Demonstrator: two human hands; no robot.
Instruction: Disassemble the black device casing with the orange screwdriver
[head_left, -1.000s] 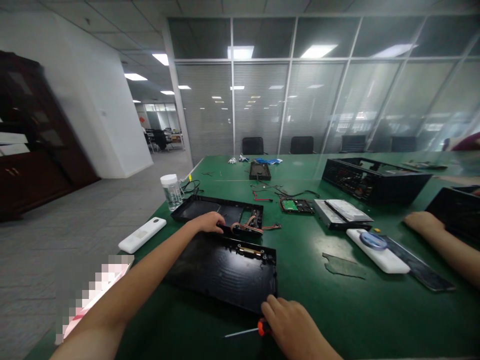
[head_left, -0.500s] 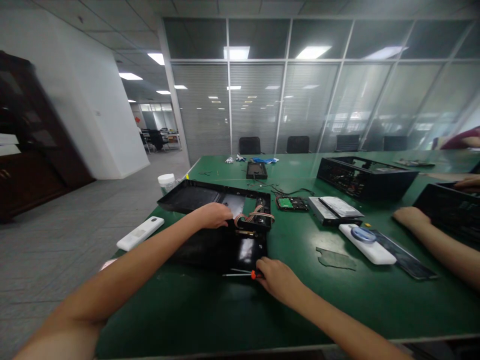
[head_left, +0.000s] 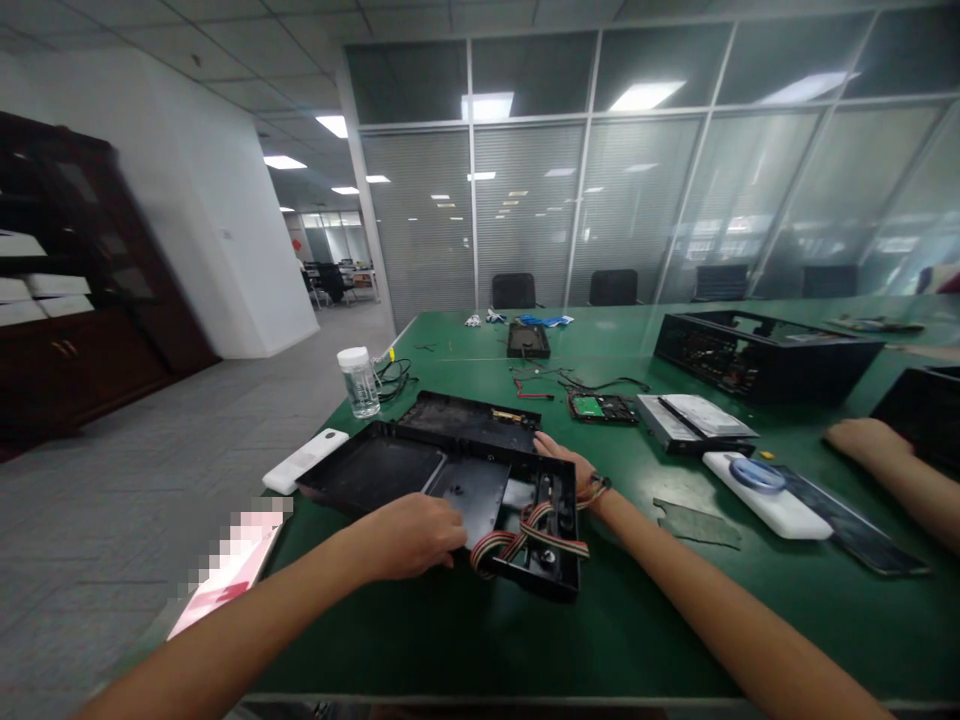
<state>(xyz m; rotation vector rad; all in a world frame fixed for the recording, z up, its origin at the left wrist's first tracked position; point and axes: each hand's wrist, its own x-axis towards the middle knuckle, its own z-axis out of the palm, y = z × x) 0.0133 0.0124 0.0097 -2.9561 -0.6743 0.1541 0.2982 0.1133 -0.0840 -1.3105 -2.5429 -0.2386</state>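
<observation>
My left hand (head_left: pixel 420 535) is closed on the near edge of a black plastic equipment casing (head_left: pixel 367 465), which lies tilted and open side up. Inside its right part are a flat metal-like plate (head_left: pixel 469 490) and a striped ribbon cable (head_left: pixel 525 535) that spills over the near rim. Behind the casing lies a flat black cover (head_left: pixel 457 420) with a brass-coloured strip along its far edge. My right hand (head_left: pixel 566 460) reaches past the casing's right end, its fingers at the cover's right edge. The casing hides part of that hand. No screwdriver shows.
Left of the casing are a clear jar (head_left: pixel 360 385), a white device (head_left: pixel 304 460) and black cables. To the right lie a green circuit board (head_left: pixel 589 406), a silver drive (head_left: pixel 694 425), a dark flat fragment (head_left: pixel 697 525) and another white device (head_left: pixel 772 500). A co-worker's hand (head_left: pixel 870 450) rests farther right.
The casing has come nearer and the cover now lies behind it instead of in front. My right hand moved to the far side; the orange-collared screwdriver it held is out of sight.
</observation>
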